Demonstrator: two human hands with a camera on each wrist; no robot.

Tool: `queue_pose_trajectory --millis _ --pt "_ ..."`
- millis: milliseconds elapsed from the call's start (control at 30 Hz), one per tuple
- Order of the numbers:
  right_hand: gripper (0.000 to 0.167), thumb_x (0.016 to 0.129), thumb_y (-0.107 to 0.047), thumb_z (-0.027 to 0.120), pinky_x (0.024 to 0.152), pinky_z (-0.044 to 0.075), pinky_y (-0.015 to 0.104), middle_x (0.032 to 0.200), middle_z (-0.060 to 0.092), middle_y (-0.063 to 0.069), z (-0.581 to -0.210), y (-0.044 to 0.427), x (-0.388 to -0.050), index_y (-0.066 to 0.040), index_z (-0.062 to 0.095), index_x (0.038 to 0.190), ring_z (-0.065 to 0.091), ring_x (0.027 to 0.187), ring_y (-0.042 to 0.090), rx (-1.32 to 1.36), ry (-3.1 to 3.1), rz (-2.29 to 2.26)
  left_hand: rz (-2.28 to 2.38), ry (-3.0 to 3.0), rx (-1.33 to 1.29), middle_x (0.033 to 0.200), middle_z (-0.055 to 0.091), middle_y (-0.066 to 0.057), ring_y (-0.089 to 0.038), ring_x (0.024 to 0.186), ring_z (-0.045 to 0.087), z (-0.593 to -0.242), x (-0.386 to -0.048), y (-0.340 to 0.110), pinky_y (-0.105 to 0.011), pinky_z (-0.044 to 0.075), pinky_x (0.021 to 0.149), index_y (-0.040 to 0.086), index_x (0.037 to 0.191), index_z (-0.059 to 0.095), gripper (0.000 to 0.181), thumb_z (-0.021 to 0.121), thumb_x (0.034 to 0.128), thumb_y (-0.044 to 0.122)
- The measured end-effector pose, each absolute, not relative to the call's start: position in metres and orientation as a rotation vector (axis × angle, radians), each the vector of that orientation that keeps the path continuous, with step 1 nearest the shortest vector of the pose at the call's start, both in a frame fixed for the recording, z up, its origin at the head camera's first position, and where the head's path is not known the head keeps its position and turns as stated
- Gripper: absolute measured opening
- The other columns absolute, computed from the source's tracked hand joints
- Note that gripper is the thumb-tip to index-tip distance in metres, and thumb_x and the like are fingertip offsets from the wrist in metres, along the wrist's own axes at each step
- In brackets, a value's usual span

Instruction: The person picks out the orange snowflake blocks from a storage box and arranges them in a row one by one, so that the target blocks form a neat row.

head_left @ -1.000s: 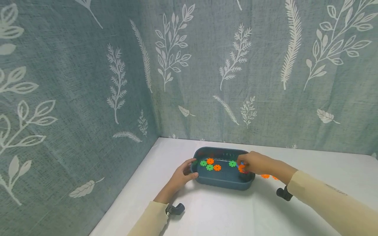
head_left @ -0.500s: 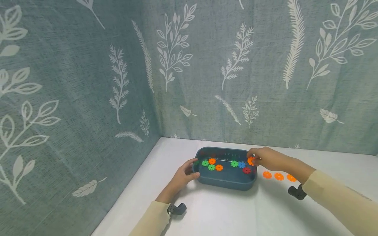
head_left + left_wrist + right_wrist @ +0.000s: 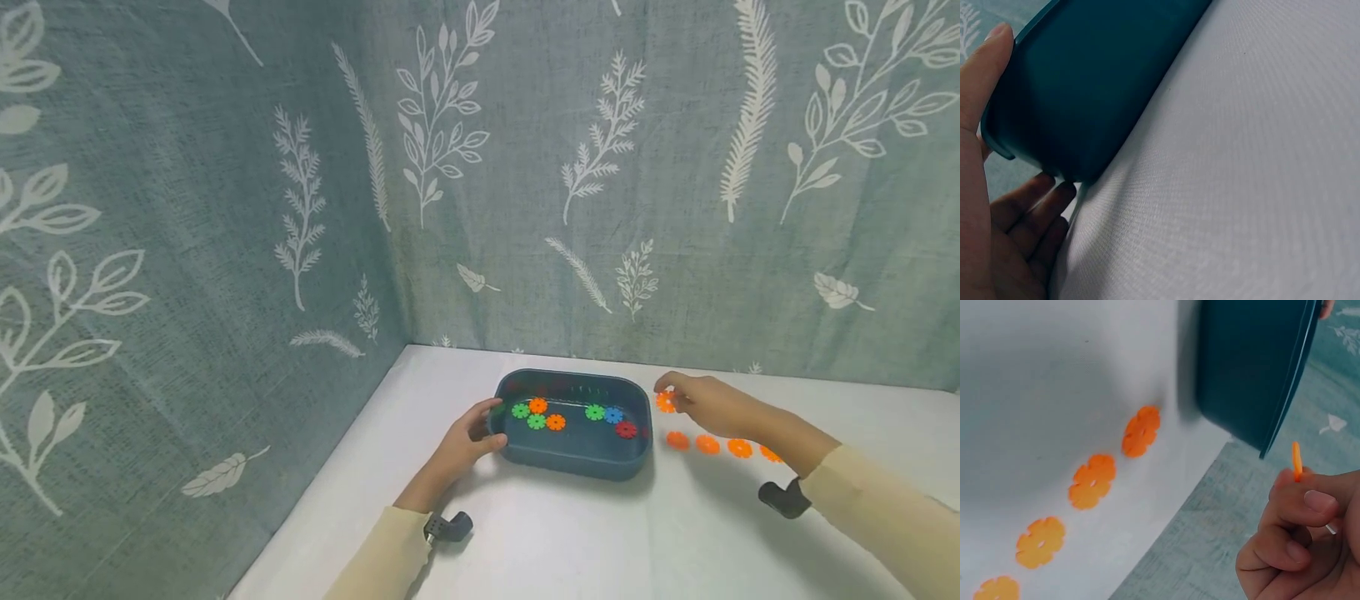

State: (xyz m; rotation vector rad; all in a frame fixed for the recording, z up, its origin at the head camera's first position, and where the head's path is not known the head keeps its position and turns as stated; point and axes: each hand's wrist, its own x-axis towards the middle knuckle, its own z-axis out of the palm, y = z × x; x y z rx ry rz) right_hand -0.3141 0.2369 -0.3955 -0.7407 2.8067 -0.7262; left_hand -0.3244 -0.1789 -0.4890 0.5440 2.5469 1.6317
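Note:
My left hand [image 3: 459,443] holds the left end of a dark teal plastic tray [image 3: 570,458]; in the left wrist view its thumb is at the rim and its fingertips touch the end wall. To the right of the tray, my right hand [image 3: 712,406] pinches an orange flower-shaped disc [image 3: 665,402] above the table. The right wrist view shows this disc edge-on, between thumb and finger. Inside the tray lie green discs [image 3: 536,422], orange discs [image 3: 556,422], a blue disc [image 3: 613,415] and a red disc [image 3: 626,430].
Several orange discs [image 3: 1092,482] lie in a row on the white table [image 3: 570,533], right of the tray and below my right hand. A leaf-patterned grey-green curtain [image 3: 525,208] stands behind and to the left.
My right hand has lifted the orange disc out of the tray and carried it right, over the rim. More of the orange row shows now. The left hand stays at the tray.

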Motion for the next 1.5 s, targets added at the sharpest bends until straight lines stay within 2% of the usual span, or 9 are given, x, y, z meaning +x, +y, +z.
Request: queue_pose_trajectory --millis 200,467,633,800,1033,1233,1500 --pt "0.026 0.096 -0.006 0.055 0.08 0.052 0.049 0.1 0.063 0.007 -0.395 0.25 -0.307 -0.004 0.052 0.122 0.062 0.092 0.029 -0.671 2.785 -0.752 1.606 2.534 0.576 0.143 0.045 -0.024 -0.04 0.129 0.047 -0.465 -0.309 -0.176 -0.051 0.037 0.106 0.012 0.147 0.041 0.08 0.074 0.0836 0.048" --pt "0.03 0.095 -0.007 0.06 0.075 0.052 0.043 0.103 0.062 0.008 -0.406 0.269 -0.3 -0.003 0.051 0.124 0.061 0.09 0.026 -0.557 2.767 -0.796 1.605 2.54 0.589 0.144 0.045 -0.023 -0.038 0.128 0.048 -0.464 -0.308 -0.176 -0.051 0.037 0.106 0.014 0.147 0.042 0.073 0.074 0.0868 0.037" --pt "0.03 0.095 -0.004 0.058 0.073 0.052 0.045 0.103 0.061 0.013 -0.414 0.284 -0.295 -0.001 0.05 0.123 0.061 0.09 0.028 -0.504 2.777 -0.831 1.595 2.538 0.592 0.146 0.042 -0.023 -0.038 0.13 0.046 -0.464 -0.308 -0.175 -0.051 0.035 0.107 0.015 0.148 0.041 0.074 0.073 0.0867 0.04" --pt "0.027 0.095 -0.002 0.053 0.071 0.052 0.042 0.104 0.062 0.016 -0.424 0.302 -0.29 0.0 0.05 0.122 0.06 0.089 0.028 -0.449 2.807 -0.853 1.601 2.53 0.584 0.146 0.041 -0.024 -0.039 0.129 0.046 -0.463 -0.306 -0.175 -0.052 0.036 0.106 0.014 0.148 0.041 0.071 0.073 0.0881 0.034" --pt "0.025 0.095 -0.002 0.052 0.068 0.052 0.042 0.104 0.062 0.021 -0.432 0.326 -0.282 -0.001 0.051 0.119 0.06 0.089 0.033 -0.432 2.866 -0.862 1.609 2.531 0.576 0.146 0.042 -0.022 -0.038 0.13 0.046 -0.463 -0.307 -0.176 -0.052 0.036 0.106 0.015 0.148 0.042 0.073 0.074 0.0866 0.039" --pt "0.026 0.095 -0.003 0.051 0.061 0.05 0.036 0.1 0.061 0.018 -0.44 0.343 -0.276 0.002 0.049 0.121 0.057 0.074 0.023 -0.349 2.862 -0.917 1.617 2.527 0.584 0.146 0.043 -0.022 -0.038 0.13 0.046 -0.465 -0.309 -0.176 -0.053 0.036 0.106 0.015 0.147 0.042 0.068 0.073 0.0888 0.031" --pt "0.028 0.092 0.0 0.053 0.061 0.051 0.033 0.097 0.061 0.016 -0.448 0.361 -0.269 0.008 0.049 0.119 0.057 0.075 0.023 -0.292 2.89 -0.955 1.622 2.527 0.577 0.146 0.042 -0.023 -0.04 0.13 0.045 -0.464 -0.308 -0.175 -0.054 0.036 0.106 0.014 0.147 0.043 0.073 0.074 0.0858 0.041"
